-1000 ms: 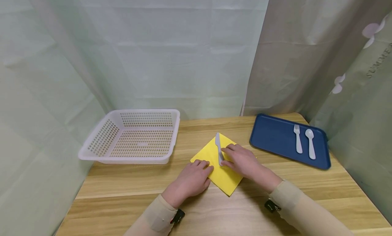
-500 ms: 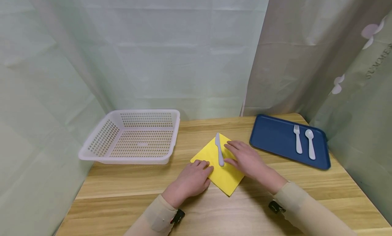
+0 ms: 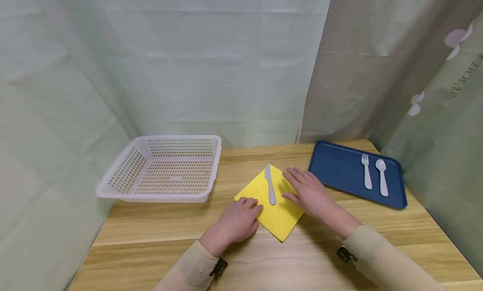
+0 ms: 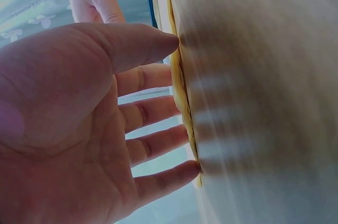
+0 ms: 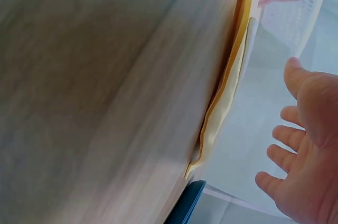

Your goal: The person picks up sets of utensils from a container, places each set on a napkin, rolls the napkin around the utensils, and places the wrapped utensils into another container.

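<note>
A yellow napkin lies folded on the wooden table, one corner toward the person. On top of it rests a pale plastic knife, its blade pointing away. The left hand touches the napkin's left corner with relaxed fingertips; in the left wrist view its fingers meet the napkin's edge. Above the napkin's right side hovers the right hand, fingers spread and holding nothing. The right wrist view shows that hand apart from the napkin.
At the back right, a blue tray bears a white fork and a white spoon. A white perforated basket stands at the back left. Pale curtains hang behind and beside the wooden table.
The right hand has let go of the knife and moved right, away from it. The knife stays on the napkin. The left hand keeps its place.
</note>
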Demonstrator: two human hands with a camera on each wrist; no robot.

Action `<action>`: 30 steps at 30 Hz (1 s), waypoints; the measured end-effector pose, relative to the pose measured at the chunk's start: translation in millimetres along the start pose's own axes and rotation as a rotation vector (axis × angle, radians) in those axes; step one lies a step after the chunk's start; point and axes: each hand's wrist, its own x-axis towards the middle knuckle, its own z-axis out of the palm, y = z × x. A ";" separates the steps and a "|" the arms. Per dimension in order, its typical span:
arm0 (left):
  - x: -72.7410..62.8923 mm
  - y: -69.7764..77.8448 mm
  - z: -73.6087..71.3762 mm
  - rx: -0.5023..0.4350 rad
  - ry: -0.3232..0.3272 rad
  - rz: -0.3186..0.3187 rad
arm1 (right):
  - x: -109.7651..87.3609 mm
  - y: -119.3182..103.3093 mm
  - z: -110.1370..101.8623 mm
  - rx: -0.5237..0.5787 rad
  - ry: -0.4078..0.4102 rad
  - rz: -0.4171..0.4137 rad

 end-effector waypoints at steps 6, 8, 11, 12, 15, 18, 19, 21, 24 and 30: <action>0.0 0.2 0.4 0.001 0.007 0.005 | -2.2 5.7 -0.8 -0.030 -0.023 0.033; -0.1 0.3 0.4 0.003 0.011 0.007 | -2.9 8.0 -1.2 -0.034 -0.032 0.046; -0.1 0.1 0.8 0.008 0.013 0.008 | -4.0 11.6 -2.7 -0.038 -0.038 0.063; -0.1 0.1 0.8 0.008 0.013 0.008 | -4.2 12.8 -3.2 -0.039 -0.038 0.069; -0.2 0.2 0.8 0.006 0.009 0.005 | -4.8 17.1 -4.7 -0.049 -0.039 0.085; -0.2 0.6 0.4 0.001 0.000 -0.001 | -5.6 21.1 -6.0 -0.057 -0.046 0.104; -0.2 0.6 0.1 0.001 -0.004 -0.003 | -6.0 22.4 -6.7 -0.058 -0.050 0.110; -0.2 0.9 -0.3 -0.001 -0.010 -0.005 | -7.1 25.1 -8.1 -0.059 -0.055 0.121; -0.3 1.1 -0.8 0.002 -0.011 -0.005 | -9.0 29.6 -10.5 -0.058 -0.058 0.129; -0.5 1.2 -0.9 0.008 -0.003 0.001 | -14.8 40.4 -14.0 -0.053 -0.043 0.152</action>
